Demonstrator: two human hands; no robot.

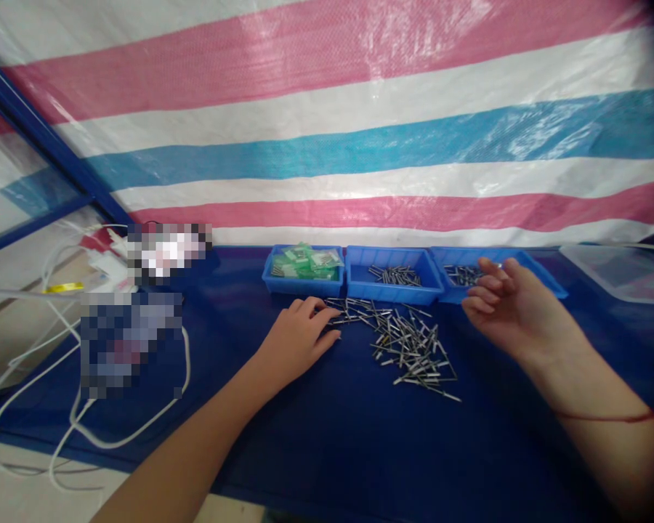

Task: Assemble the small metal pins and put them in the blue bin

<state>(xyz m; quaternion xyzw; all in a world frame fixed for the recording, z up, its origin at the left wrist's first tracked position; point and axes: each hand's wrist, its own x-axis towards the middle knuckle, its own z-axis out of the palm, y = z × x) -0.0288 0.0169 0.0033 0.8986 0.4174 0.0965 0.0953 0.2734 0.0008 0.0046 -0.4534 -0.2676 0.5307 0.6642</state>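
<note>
Here we are on the blue table (327,450), its bare stretch running toward us from the pile of thin metal pins (411,345), which is our landmark. Nearest on the right of the pile, a thin cord (604,418) circles our right wrist. Well to the pile's left, a white cable (185,363) loops over the tabletop, beside a blurred-out object (125,349) we can't make out.

Now the pile itself: pins crisscross at all angles, a thinner tail trailing off its far left. And there's our left hand (294,330), palm down at that tail, thumb well apart from the forefinger, fingertips right by the pins; contact we can't confirm. To the pile's right, our right hand (509,305) is up, palm turned upward, fingers curled; whether a pin sits between those fingertips, we can't tell.

Just beyond the pile, three bins in a row! Behind-left, the left bin (305,285) carries green packets (308,261); straight behind, the middle bin (392,292) holds more pins; behind-right, the right bin (545,280) has pins too, partly covered by our hand. Farthest behind the pile, a striped sheet (360,156) fills our view.
</note>
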